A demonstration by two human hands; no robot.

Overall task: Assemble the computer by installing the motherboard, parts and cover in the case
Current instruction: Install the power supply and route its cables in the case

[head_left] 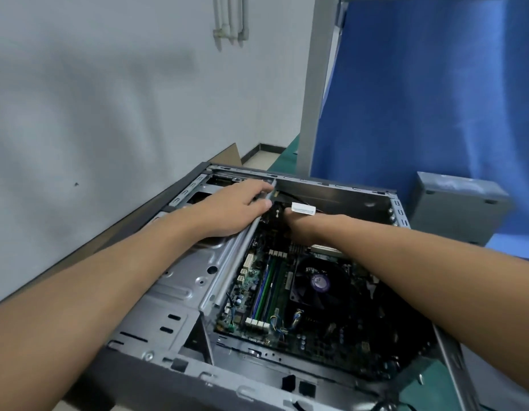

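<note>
**Plug work at the board's far end**

Case (180, 295) lay open, the motherboard (257, 292) seated inside and the fan (316, 286) nearest. Left hand (227, 209) lay flat with fingers relaxed on the metal rail (227, 271) beside the board, likely to steady the case. Further in, right hand (305, 229) apparently pinched a white plug (303, 208), probably to seat it; its fingers were hidden. Cover not yet fitted.

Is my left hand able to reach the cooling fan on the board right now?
Probably yes. The left hand rests on the metal rail beside the board, and the fan lies uncovered. The right hand, holding a white plug, works beyond the fan; its forearm crosses only the far edge.
</note>
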